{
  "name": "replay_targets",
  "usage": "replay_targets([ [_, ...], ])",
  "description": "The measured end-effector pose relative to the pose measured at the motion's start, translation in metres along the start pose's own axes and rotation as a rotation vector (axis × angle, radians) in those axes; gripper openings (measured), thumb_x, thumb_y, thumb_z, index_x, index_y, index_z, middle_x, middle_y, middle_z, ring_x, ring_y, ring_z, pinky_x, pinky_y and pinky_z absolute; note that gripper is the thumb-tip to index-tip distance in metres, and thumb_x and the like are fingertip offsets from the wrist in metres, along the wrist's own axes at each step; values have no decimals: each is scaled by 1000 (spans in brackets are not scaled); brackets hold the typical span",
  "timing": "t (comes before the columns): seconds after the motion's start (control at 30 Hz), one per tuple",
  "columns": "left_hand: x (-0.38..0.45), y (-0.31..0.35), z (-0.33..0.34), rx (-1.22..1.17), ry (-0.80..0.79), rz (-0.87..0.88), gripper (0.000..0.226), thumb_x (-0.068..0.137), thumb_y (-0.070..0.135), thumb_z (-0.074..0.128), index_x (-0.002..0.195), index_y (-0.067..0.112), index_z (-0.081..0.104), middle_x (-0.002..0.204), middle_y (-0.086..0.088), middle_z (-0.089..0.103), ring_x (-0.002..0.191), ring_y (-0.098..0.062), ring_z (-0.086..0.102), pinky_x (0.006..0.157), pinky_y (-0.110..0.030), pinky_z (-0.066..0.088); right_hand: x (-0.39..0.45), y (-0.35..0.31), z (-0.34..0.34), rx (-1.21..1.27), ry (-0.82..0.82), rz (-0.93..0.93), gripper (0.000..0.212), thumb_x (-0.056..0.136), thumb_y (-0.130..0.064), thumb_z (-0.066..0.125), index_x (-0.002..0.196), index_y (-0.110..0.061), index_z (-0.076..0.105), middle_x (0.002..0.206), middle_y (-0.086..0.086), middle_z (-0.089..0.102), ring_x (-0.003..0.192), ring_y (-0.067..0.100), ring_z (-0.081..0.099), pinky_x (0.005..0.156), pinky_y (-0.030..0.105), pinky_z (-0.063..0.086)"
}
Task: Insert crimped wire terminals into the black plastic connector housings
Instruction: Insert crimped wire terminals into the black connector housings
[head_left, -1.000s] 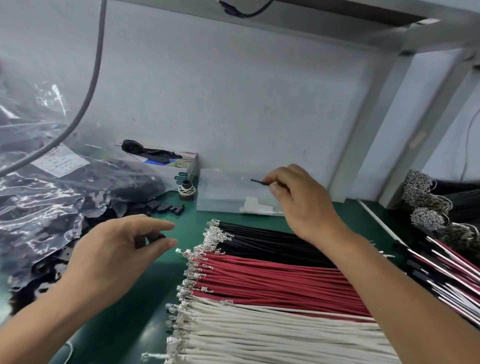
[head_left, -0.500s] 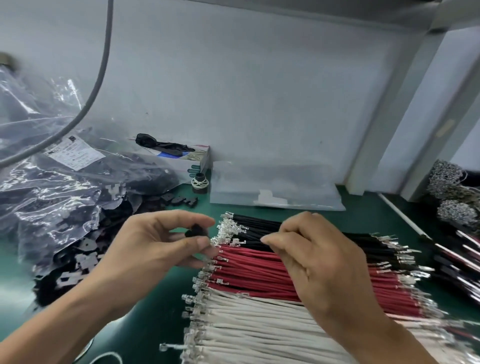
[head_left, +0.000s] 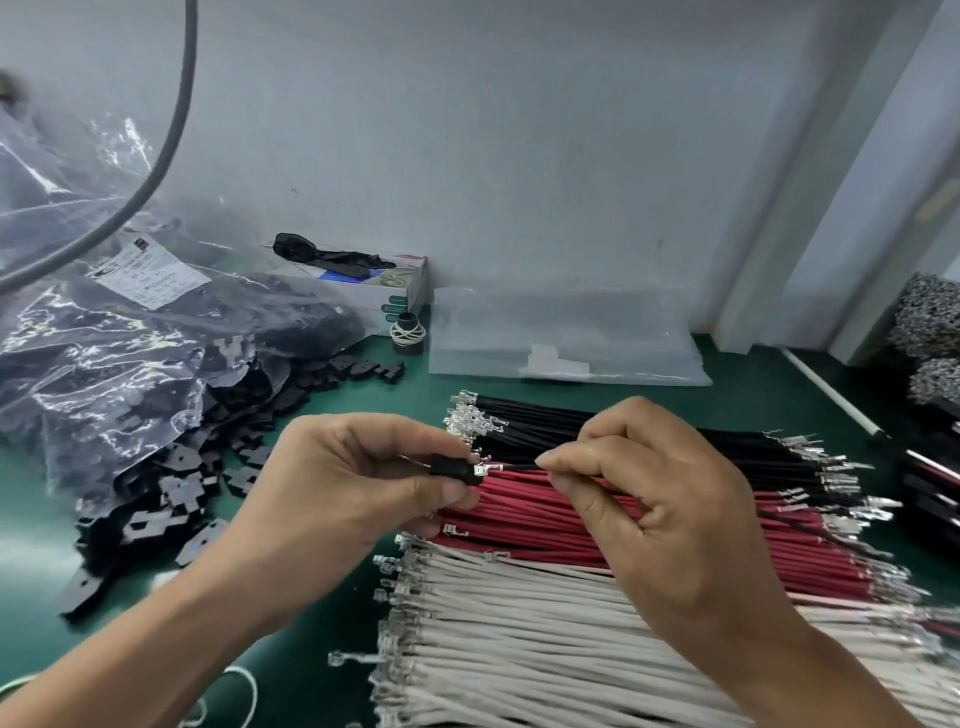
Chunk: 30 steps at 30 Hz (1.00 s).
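My left hand (head_left: 343, 483) pinches a small black connector housing (head_left: 451, 466) between thumb and fingers. Just to its right, my right hand (head_left: 654, 509) holds a black wire (head_left: 522, 467) by thumb and forefinger, and the wire's silver crimped terminal (head_left: 485, 469) touches the housing's right opening. Both hands hover over rows of cut wires lying on the green mat: black wires (head_left: 571, 421) at the back, red wires (head_left: 530, 514) in the middle, white wires (head_left: 498, 623) nearest me, all with metal terminals on their ends.
Loose black housings (head_left: 171, 499) spill from a clear plastic bag (head_left: 114, 358) at the left. A small box (head_left: 400, 291) and a clear flat bag (head_left: 566, 338) lie against the back wall. More wire bundles (head_left: 930, 478) sit at the right edge. A grey cable (head_left: 171, 135) hangs at upper left.
My right hand came back from the rear bag, picked a black wire from the row and brought its terminal to the housing. My left hand lifted the housing toward the wires.
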<state>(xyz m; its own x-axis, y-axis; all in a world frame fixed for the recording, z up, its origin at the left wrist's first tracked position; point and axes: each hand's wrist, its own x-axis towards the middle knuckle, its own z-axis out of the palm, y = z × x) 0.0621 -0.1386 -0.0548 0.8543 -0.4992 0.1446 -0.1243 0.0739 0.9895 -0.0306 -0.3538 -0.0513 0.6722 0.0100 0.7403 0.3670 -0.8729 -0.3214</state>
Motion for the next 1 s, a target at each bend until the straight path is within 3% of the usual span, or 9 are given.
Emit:
replay_targets([
  [0.3, -2, 3, 2, 64, -1, 50, 24, 63, 10, 87, 86, 16, 84, 83, -14, 80, 69, -25, 77, 61, -25, 61, -2, -1, 1, 81, -49, 63, 9, 87, -25, 72, 91, -25, 79, 86, -14, 60, 82, 13, 63, 65, 29, 51],
  [0.43, -3, 1, 4, 44, -3, 29, 27, 60, 16, 88, 86, 18, 84, 80, -16, 79, 71, -28, 77, 60, -27, 62, 0, -1, -1, 79, -38, 81, 9, 86, -26, 72, 90, -25, 79, 86, -15, 60, 82, 13, 64, 66, 31, 52],
  [0.73, -4, 3, 2, 24, 0, 40, 28, 59, 14, 88, 87, 13, 84, 79, -20, 77, 71, -30, 77, 61, -28, 62, -2, -3, 5, 278, -87, 168, 8, 85, -19, 76, 90, -24, 80, 85, -9, 62, 78, 17, 64, 66, 15, 45],
  [1.0, -4, 1, 4, 104, 29, 89, 24, 62, 13, 86, 85, 18, 84, 74, -16, 77, 66, -28, 76, 61, -28, 62, -2, -7, 8, 181, -81, 104, 7, 89, -18, 74, 93, -18, 79, 84, -12, 59, 78, 11, 62, 68, 11, 43],
])
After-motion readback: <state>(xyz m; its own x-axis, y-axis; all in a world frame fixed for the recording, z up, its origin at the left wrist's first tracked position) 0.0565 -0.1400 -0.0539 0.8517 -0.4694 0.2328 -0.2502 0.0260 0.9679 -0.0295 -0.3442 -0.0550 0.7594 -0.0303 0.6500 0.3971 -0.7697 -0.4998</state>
